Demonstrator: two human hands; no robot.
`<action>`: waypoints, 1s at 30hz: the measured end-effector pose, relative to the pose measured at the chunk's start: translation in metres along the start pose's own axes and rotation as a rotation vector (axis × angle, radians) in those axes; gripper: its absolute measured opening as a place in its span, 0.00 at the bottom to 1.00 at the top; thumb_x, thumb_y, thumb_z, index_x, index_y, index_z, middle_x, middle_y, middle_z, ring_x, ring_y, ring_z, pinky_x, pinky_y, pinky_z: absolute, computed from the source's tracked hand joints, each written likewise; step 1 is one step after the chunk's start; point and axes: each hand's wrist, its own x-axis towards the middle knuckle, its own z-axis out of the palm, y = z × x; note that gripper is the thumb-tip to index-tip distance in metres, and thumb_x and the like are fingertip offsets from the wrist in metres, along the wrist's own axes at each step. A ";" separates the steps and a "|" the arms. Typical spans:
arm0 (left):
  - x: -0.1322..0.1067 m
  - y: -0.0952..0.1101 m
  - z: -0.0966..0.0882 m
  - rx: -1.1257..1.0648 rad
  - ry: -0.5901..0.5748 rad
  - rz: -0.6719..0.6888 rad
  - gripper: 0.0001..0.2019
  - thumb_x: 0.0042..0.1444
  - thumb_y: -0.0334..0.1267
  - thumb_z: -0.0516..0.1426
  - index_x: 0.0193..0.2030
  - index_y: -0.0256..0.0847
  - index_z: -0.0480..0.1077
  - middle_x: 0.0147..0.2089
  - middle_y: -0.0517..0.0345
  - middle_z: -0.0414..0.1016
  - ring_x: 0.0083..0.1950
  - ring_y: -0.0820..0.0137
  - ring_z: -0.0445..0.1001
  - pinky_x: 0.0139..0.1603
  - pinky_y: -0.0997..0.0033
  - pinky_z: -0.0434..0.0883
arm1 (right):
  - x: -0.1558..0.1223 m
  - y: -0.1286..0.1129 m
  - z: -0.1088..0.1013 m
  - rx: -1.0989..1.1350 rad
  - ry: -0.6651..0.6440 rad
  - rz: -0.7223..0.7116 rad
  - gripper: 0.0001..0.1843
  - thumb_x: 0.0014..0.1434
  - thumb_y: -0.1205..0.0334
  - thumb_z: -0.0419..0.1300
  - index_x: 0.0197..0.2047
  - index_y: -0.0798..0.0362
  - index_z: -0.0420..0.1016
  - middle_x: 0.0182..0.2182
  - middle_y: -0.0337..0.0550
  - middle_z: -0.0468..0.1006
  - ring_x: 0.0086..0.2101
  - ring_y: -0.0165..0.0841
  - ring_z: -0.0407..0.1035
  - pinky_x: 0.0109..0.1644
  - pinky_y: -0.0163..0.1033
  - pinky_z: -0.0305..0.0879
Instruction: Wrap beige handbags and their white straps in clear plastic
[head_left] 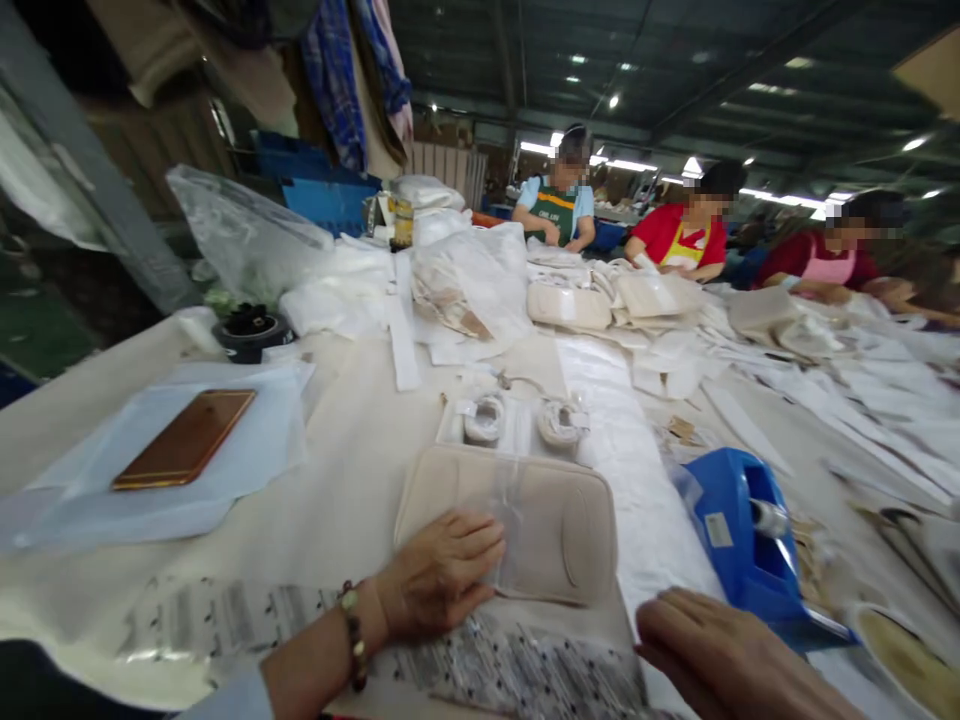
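My left hand point(439, 570) rests with its fingers flat on the near left edge of a beige padded pouch point(551, 520) wrapped with a clear band, lying on the table. A beaded bracelet sits on that wrist. My right hand point(720, 650) lies at the lower right, back upward, fingers curled under and hidden, beside a blue tape dispenser point(742, 540). Under the pouch and my hands lies printed clear plastic film point(525, 670). Just beyond the pouch stand two small white wrapped bundles point(517, 420).
A gold phone point(187, 438) lies on a clear bag at the left. A black tape roll point(251, 330) sits behind it. Piles of white bags and pouches point(570, 300) fill the far table. Three people point(679, 235) work at the far side.
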 end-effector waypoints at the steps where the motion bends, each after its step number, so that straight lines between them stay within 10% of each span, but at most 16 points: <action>1: 0.000 0.000 0.000 -0.001 0.000 -0.011 0.16 0.56 0.36 0.55 0.50 0.33 0.66 0.51 0.47 0.73 0.55 0.61 0.67 0.56 0.60 0.67 | 0.023 -0.006 -0.006 -0.051 -0.070 -0.086 0.11 0.61 0.69 0.50 0.29 0.48 0.66 0.25 0.36 0.74 0.26 0.29 0.68 0.29 0.33 0.59; 11: -0.002 -0.001 0.006 -0.046 0.013 -0.019 0.17 0.57 0.39 0.56 0.51 0.32 0.66 0.50 0.49 0.72 0.53 0.63 0.68 0.59 0.63 0.63 | 0.160 -0.012 0.004 -0.398 -0.279 -0.400 0.09 0.55 0.74 0.53 0.33 0.53 0.72 0.29 0.42 0.76 0.33 0.35 0.71 0.40 0.40 0.59; 24: -0.002 -0.003 0.011 -0.027 0.027 -0.014 0.16 0.60 0.39 0.53 0.50 0.30 0.68 0.50 0.50 0.74 0.52 0.64 0.69 0.60 0.66 0.63 | 0.193 -0.005 0.014 -0.402 -0.311 -0.279 0.06 0.57 0.67 0.56 0.31 0.53 0.74 0.28 0.43 0.78 0.34 0.35 0.73 0.40 0.38 0.61; 30: 0.000 -0.002 0.007 -0.046 0.007 -0.010 0.14 0.59 0.39 0.54 0.48 0.31 0.68 0.49 0.49 0.74 0.52 0.65 0.68 0.59 0.65 0.63 | 0.183 -0.001 0.011 -0.412 -0.089 -0.087 0.08 0.55 0.63 0.60 0.39 0.56 0.71 0.33 0.47 0.76 0.37 0.39 0.70 0.39 0.40 0.63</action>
